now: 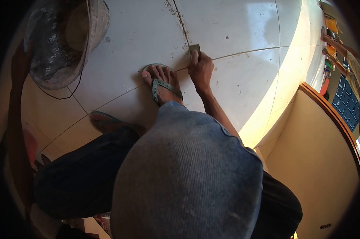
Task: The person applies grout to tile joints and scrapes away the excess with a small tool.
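My right hand (200, 69) is closed round a small flat grey scraper (194, 48). It presses the blade to the white tiled floor (243, 67), close to where two tile joints cross. In the shadow at the far left, my left hand (21, 59) grips the edge of a smeared bucket (97, 20); its fingers are only partly visible. The bucket tips towards me, with a wet grey, shiny mass and a rounded, paler shape inside. Its thin wire handle (70, 95) hangs down over the tiles.
My sandalled foot (166, 85) stands between the bucket and the scraper. Brown crumbs (174, 12) lie along one joint. A curved cream partition with a wooden edge (327, 105) rises at the right. Beyond it are another person's arms (335, 46) and a blue rack (346, 101).
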`<state>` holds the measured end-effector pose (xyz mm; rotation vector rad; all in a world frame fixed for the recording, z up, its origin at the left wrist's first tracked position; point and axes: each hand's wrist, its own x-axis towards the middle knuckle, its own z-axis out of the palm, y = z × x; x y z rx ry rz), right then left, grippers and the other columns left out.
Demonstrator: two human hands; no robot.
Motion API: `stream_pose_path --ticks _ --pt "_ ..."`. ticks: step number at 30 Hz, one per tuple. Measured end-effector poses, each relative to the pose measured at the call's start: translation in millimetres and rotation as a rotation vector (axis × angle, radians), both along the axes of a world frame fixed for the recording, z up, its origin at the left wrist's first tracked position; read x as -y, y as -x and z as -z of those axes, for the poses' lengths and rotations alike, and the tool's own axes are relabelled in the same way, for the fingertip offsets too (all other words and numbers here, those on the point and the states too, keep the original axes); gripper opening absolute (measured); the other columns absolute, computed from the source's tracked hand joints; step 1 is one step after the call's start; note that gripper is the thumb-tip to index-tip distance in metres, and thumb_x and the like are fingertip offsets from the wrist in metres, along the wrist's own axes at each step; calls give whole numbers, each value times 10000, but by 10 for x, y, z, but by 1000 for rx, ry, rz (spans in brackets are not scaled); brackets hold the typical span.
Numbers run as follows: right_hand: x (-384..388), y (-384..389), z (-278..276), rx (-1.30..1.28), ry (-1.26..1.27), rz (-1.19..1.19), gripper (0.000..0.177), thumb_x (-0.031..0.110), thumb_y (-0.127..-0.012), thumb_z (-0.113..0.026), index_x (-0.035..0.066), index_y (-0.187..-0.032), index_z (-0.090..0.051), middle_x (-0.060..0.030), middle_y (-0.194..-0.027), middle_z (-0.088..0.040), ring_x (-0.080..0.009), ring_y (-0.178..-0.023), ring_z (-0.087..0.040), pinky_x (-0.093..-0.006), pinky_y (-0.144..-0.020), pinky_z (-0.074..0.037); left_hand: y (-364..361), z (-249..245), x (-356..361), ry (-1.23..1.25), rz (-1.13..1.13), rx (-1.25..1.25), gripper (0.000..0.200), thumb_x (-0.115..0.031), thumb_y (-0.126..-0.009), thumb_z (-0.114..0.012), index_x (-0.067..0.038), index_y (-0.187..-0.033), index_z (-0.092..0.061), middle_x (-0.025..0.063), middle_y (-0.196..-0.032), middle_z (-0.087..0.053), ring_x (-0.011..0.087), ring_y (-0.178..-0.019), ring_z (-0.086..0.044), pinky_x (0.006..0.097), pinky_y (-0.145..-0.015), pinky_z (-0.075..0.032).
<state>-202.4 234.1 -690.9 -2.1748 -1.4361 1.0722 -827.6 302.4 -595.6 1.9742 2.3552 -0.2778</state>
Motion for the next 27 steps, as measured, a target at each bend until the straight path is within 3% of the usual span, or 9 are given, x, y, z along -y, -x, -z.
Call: stream_pose_path --ticks 3,6,10,12,14,16,20,23,27 --pt "-587 238 230 -11 -129 -61 450 277 -1026 -509 -32 -738 -661 -217 -612 -660 -402 -605 -689 -480 -670 -549 259 188 -72 -2 -9 -65 671 -538 -1027 -481 -32 -1468 -503 277 -1388 -583 409 -1315 -550 456 -1085 -434" --pt "-471 153 179 -7 -112 -94 452 279 -1031 -506 -33 -738 -652 -202 -607 -661 -395 -582 -682 -472 -662 -554 536 252 -97 -163 217 -239 674 -538 -1026 -486 -29 -1468 -496 284 -1378 -586 415 -1299 -560 456 -1074 -444" --pt "187 -154 -66 -34 67 -26 443 296 -1050 -520 -32 -781 -646 -158 -566 -646 -239 -464 -650 -392 -497 -521 146 147 15 -98 150 -210 670 -524 -1015 -505 -29 -1466 -494 284 -1360 -597 416 -1281 -573 456 -1062 -452" --pt "87 -112 -73 -10 140 -4 451 317 -1043 -537 -41 -796 -655 -143 -570 -651 -228 -461 -642 -384 -489 -512 126 135 25 -79 201 -264 670 -518 -1008 -516 -27 -1464 -496 280 -1346 -608 416 -1274 -578 458 -1056 -455" --pt "-239 17 42 -101 89 -11 468 350 -1043 -556 -36 -799 -655 -96 -542 -598 -155 -414 -555 -326 -410 -431 -14 74 -8 -86 20 -58 643 -505 -994 -541 -23 -1419 -530 267 -1296 -633 434 -1225 -596 479 -1031 -466" --pt "-474 116 27 -336 118 60 416 327 -1035 -578 -23 -815 -630 -65 -587 -555 -117 -417 -462 -301 -401 -370 -233 -38 -6 -49 44 -9 622 -503 -993 -543 -23 -1388 -549 262 -1268 -643 444 -1195 -605 491 -1015 -472" --pt "80 -133 -237 -459 464 185 359 273 -1010 -604 -25 -812 -639 -52 -578 -546 -104 -410 -448 -280 -365 -312 -541 -174 85 -125 -19 -15 569 -497 -994 -538 -28 -1312 -589 259 -1228 -653 456 -1128 -624 516 -981 -483" --pt "224 -81 -3 -506 477 283 366 272 -1029 -589 -23 -815 -618 -50 -584 -528 -95 -416 -436 -274 -362 -300 -513 -133 99 -97 -53 49 550 -483 -995 -538 -32 -1304 -597 249 -1196 -674 438 -1115 -641 516 -972 -489" --pt "-391 284 122 -675 362 218 323 299 -1037 -583 -1 -921 -610 -32 -677 -549 -80 -465 -439 -250 -384 -305 -650 -238 70 -93 -35 168 527 -467 -991 -550 -29 -1278 -612 241 -1157 -694 431 -1091 -658 511 -962 -497"
